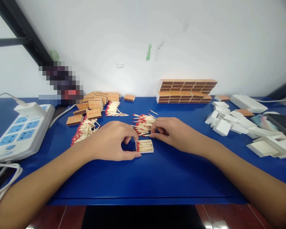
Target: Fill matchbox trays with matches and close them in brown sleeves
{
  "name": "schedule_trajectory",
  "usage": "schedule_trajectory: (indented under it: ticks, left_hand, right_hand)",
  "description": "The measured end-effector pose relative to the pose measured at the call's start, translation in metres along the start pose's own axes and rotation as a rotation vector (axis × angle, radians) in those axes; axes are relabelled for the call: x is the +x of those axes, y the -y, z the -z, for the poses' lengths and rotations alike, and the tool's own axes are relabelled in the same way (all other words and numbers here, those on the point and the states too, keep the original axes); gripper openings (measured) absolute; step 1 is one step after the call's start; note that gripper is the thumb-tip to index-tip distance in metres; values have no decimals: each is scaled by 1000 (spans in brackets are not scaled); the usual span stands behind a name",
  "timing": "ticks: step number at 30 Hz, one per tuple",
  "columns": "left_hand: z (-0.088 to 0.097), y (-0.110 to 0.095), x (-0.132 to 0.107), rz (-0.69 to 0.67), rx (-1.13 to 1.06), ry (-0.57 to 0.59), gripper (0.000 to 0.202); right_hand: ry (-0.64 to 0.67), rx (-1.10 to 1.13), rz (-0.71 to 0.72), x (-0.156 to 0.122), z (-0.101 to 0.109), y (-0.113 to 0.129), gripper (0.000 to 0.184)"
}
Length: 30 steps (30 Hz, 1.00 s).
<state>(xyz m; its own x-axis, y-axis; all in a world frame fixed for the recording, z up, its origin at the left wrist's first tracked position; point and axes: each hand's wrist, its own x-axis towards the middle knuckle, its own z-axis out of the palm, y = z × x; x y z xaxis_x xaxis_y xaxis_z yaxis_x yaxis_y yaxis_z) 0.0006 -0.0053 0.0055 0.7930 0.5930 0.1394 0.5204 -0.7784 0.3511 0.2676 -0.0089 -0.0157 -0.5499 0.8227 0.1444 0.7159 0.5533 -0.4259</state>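
A small white matchbox tray (153, 149) lies on the blue table, filled with a layer of red-tipped matches (144, 146). My left hand (114, 140) curves around the tray's left end, thumb at the near corner and fingers at the far one. Just beyond the tray is a loose pile of matches (143, 123). At the pile's right near edge, my right hand (173, 133) has its thumb and fingertips closed on a match (146, 135), whose red head points left. The other fingers of that hand are curled.
More matches (84, 131) lie left, beside orange matchbox sleeves (94, 105). Stacked matchboxes (186, 92) stand against the wall. Empty white trays (222, 127), a white device (248, 103) and a phone (281, 122) lie right. A power strip (21, 130) with cables sits far left.
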Motion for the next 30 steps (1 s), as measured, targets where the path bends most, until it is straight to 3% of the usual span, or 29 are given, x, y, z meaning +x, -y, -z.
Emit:
schedule_trajectory:
  ticks: [3,9,14,21,30]
  left_hand:
    - [0,1,0,11,-10,4,27]
    - [-1,1,2,29,56,-34,29]
    - [-2,1,1,34,35,-24,28]
    - [-2,2,1,-3,40,-30,27]
    - [-2,4,1,12,13,-16,29]
  right_hand:
    - [16,-5,-8,0,5,0,18]
    - [-96,26,4,-5,16,7,19]
    - [17,66,72,-5,7,18,17]
    - [-176,-61,16,-3,13,1,15]
    - [-20,-165,-71,-1,12,-17,13]
